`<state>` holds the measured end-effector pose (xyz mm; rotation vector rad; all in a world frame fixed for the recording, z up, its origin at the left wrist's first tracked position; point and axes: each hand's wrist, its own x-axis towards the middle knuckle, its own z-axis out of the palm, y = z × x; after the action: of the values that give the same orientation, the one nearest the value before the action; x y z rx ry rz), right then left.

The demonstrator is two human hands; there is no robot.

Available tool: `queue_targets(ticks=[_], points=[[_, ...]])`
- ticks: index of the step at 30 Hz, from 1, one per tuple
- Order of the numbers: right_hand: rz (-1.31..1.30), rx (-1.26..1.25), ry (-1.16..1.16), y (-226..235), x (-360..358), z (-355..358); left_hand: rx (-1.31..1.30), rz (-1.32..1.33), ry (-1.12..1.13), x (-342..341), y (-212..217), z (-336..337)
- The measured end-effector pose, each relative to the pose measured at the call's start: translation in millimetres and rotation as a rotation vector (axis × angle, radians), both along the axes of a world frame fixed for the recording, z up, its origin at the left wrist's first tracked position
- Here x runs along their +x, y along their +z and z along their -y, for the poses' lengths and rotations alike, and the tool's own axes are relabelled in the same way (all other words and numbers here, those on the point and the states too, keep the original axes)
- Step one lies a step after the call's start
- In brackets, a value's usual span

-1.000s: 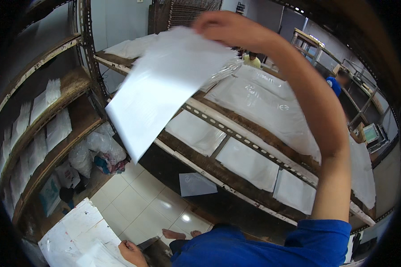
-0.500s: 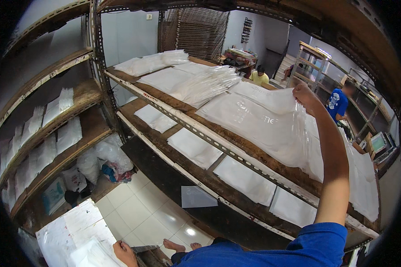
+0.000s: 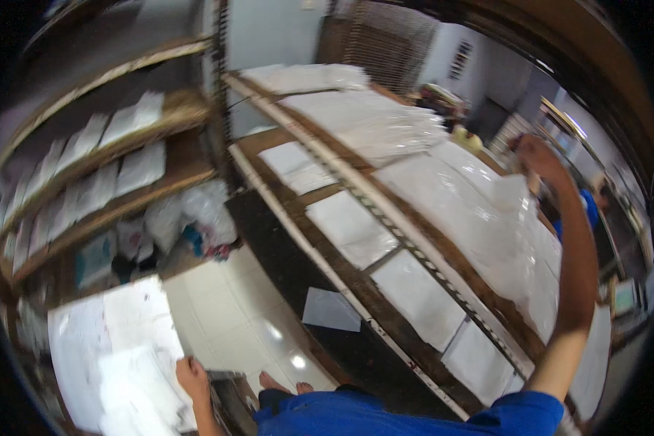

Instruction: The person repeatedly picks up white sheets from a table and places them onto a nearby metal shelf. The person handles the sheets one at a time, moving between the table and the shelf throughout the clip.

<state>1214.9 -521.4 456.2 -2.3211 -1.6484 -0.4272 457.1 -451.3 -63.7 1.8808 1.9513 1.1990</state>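
Observation:
My right hand (image 3: 539, 156) is raised at the far right of the upper shelf, arm stretched out. It is smeared by motion, so its fingers do not show clearly. Just below it lies the edge of a stack of clear plastic sleeves (image 3: 454, 200); whether hand and stack touch, I cannot tell. Low on the left, my left hand (image 3: 192, 378) is curled into a loose fist with nothing visible in it. It is beside a white-topped table (image 3: 76, 341) that bears a heap of white sheets (image 3: 134, 389).
More sleeve stacks (image 3: 352, 229) lie on the lower shelf. Side shelves (image 3: 189, 109) at left hold further packs, with plastic bags (image 3: 207, 211) beneath. A loose sheet (image 3: 330, 310) lies on a dark lower surface. A person in blue (image 3: 590, 207) is beyond the rack.
The shelves and table sit farther right and lower or turned in the picture as the view has swung left. My right hand has shifted from the sleeves' edge, where it was pinching.

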Motion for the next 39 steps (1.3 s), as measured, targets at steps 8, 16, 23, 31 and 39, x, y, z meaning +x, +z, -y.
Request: queue_targets(ticks=[8, 16, 23, 31, 39], points=[[0.498, 0.139, 0.311, 16.8, -167.3, -142.7, -0.104, 0.119, 0.031, -0.5, 12.4, 0.3], [0.409, -0.230, 1.182, -46.6, -549.6, -213.7, -0.155, 0.467, 0.053, -12.5, 70.6, 15.6], [0.028, -0.405, 1.627, -129.2, -674.4, -219.8, -0.098, 0.405, 0.219, -65.0, 133.9, 34.6], [-0.813, -0.748, 1.242, -354.0, -613.5, -265.4, 0.048, -0.029, 0.803, -150.6, 155.5, 61.9], [-1.099, -1.048, 0.934, -447.9, -555.6, -218.0, -0.781, -0.112, 1.208, -271.3, 87.9, 94.9]])
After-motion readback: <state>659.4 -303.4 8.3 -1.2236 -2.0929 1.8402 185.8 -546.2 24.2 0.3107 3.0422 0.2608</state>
